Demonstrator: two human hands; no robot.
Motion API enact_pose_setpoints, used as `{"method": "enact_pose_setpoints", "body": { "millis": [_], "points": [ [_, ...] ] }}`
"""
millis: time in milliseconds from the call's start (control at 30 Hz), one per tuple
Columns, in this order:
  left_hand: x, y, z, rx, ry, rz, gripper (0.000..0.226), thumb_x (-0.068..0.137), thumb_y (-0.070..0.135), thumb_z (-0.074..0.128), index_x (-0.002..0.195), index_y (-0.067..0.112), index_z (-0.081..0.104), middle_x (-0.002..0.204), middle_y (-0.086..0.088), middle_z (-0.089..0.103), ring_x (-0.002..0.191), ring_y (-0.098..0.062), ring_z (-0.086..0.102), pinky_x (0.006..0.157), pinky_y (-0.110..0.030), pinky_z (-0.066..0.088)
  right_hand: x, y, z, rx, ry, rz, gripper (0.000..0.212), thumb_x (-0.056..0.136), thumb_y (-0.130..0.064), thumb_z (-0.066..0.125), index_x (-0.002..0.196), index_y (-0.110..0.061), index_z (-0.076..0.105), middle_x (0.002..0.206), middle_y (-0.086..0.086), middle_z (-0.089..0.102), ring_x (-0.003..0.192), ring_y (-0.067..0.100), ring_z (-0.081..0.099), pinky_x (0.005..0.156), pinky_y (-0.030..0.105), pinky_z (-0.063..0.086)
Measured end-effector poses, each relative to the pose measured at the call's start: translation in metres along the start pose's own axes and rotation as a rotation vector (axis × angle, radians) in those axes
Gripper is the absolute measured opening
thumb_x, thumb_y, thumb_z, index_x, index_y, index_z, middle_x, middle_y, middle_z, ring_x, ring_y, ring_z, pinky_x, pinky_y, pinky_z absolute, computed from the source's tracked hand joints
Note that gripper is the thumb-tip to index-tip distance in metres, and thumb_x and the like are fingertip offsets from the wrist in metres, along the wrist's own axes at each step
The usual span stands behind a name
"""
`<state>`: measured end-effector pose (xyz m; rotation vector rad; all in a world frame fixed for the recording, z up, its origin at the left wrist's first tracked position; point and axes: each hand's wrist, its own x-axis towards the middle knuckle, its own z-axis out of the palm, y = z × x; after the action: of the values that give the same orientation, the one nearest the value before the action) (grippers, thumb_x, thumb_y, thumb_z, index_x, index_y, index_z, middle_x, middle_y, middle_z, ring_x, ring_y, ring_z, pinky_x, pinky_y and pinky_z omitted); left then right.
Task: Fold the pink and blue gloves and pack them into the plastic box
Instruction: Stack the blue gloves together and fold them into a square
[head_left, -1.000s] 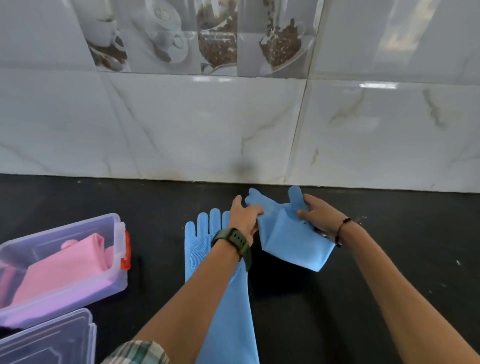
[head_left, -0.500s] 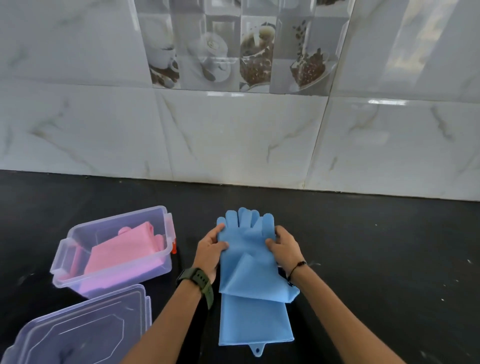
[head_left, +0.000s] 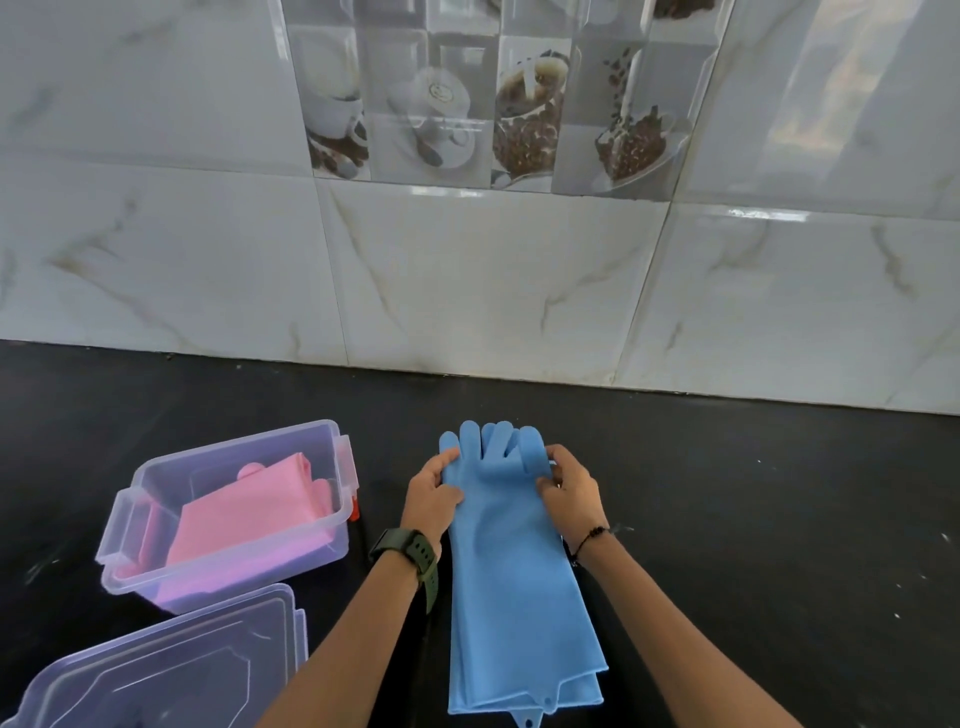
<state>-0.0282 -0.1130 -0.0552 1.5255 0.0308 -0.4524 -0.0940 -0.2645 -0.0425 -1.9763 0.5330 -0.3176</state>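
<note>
The blue gloves (head_left: 511, 566) are a plain, even sky blue with no print, one lying on the other. The pink gloves (head_left: 244, 525) are a soft, flat pink, tinged lilac where seen through the plastic box (head_left: 156, 577), which is clear with a faint violet cast. A small red-orange spot shows at the box's right side. The lid (head_left: 171, 670) is the same clear, violet-tinted plastic. The surface (head_left: 753, 519) is black with scattered pale flecks. The wall tiles (head_left: 483, 291) are glossy white marble with thin beige-brown veins; one tile band (head_left: 493, 98) carries grey pictures of white cups and brown coffee beans. The watch (head_left: 410, 553) is dark olive green; the bracelet (head_left: 589, 538) is black.
</note>
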Motion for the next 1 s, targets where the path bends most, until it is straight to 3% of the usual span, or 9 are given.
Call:
{"method": "enact_pose_setpoints", "body": {
  "millis": [167,267,333,467,533,633,700,800,1000],
  "points": [
    [-0.002,-0.01,-0.004,-0.081,0.003,0.031,0.059,0.083,-0.016,0.042,0.128,0.02,0.053,0.119,-0.004,0.058,0.095,-0.016,0.059,0.072,-0.022,0.049,-0.007,0.006,0.003,0.054,0.065,-0.145,0.03,0.079,0.008,0.039,0.088,-0.013,0.059,0.081,-0.003,0.063,0.071,0.009,0.053,0.06,0.016,0.042],
    [0.001,-0.008,-0.005,-0.005,-0.007,0.024,0.059,0.083,-0.016,0.041,0.13,0.018,0.05,0.127,-0.007,0.054,0.105,-0.021,0.056,0.074,-0.019,0.049,0.0,0.013,0.008,0.011,0.038,0.149,0.009,0.08,-0.007,0.052,0.073,-0.012,0.054,0.073,0.001,0.055,0.068,0.018,0.048,0.057,0.027,0.037],
    [0.002,-0.005,-0.004,0.063,-0.017,0.017,0.061,0.081,-0.016,0.042,0.13,0.019,0.051,0.128,-0.007,0.054,0.105,-0.022,0.056,0.071,-0.018,0.048,0.011,0.009,0.004,0.093,0.001,0.341,0.026,0.078,-0.03,0.062,0.063,-0.015,0.048,0.07,0.005,0.052,0.063,0.02,0.048,0.06,0.032,0.038],
    [0.002,-0.005,-0.004,0.114,-0.028,0.021,0.06,0.08,-0.014,0.041,0.128,0.022,0.052,0.128,-0.008,0.055,0.095,-0.018,0.058,0.069,-0.02,0.048,0.035,-0.007,-0.002,0.186,-0.171,0.563,0.084,0.07,-0.069,0.055,0.122,-0.003,0.052,0.12,0.014,0.061,0.103,0.031,0.062,0.082,0.039,0.052],
    [0.001,-0.005,-0.003,0.138,-0.036,0.032,0.061,0.08,-0.013,0.041,0.13,0.022,0.05,0.132,-0.008,0.052,0.102,-0.02,0.057,0.078,-0.024,0.049,0.042,-0.017,-0.003,0.147,-0.201,0.551,0.078,0.074,-0.058,0.061,0.125,-0.001,0.05,0.123,0.018,0.06,0.104,0.034,0.063,0.085,0.042,0.054],
    [0.002,-0.005,-0.004,0.185,-0.048,0.042,0.063,0.08,-0.013,0.043,0.132,0.021,0.048,0.138,-0.007,0.048,0.116,-0.024,0.054,0.097,-0.035,0.049,0.053,-0.027,0.001,0.078,-0.149,0.338,0.033,0.079,-0.01,0.062,0.11,0.001,0.061,0.111,0.022,0.065,0.096,0.034,0.062,0.09,0.049,0.053],
    [0.001,-0.004,-0.004,0.209,-0.062,0.044,0.062,0.081,-0.012,0.044,0.132,0.022,0.047,0.14,-0.008,0.047,0.119,-0.025,0.052,0.103,-0.041,0.046,0.054,-0.027,0.005,0.036,-0.096,0.232,0.022,0.077,0.001,0.054,0.096,-0.006,0.063,0.092,0.014,0.063,0.086,0.031,0.057,0.077,0.04,0.052],
    [-0.002,-0.001,-0.005,0.253,-0.073,0.043,0.061,0.082,-0.008,0.046,0.134,0.024,0.045,0.138,-0.008,0.049,0.114,-0.024,0.055,0.1,-0.039,0.049,0.05,-0.022,0.008,-0.031,-0.05,0.294,0.009,0.078,-0.003,0.054,0.071,-0.009,0.051,0.068,0.005,0.048,0.066,0.022,0.046,0.059,0.027,0.038],
    [-0.002,0.005,-0.003,0.336,-0.034,0.116,0.072,0.082,-0.003,0.053,0.145,0.022,0.029,0.139,-0.01,0.045,0.121,-0.026,0.051,0.104,-0.04,0.046,0.055,-0.019,0.006,-0.2,0.02,0.351,0.041,0.086,-0.034,0.055,0.058,-0.013,0.033,0.062,0.001,0.036,0.053,0.013,0.036,0.047,0.026,0.028]
  ]
}}
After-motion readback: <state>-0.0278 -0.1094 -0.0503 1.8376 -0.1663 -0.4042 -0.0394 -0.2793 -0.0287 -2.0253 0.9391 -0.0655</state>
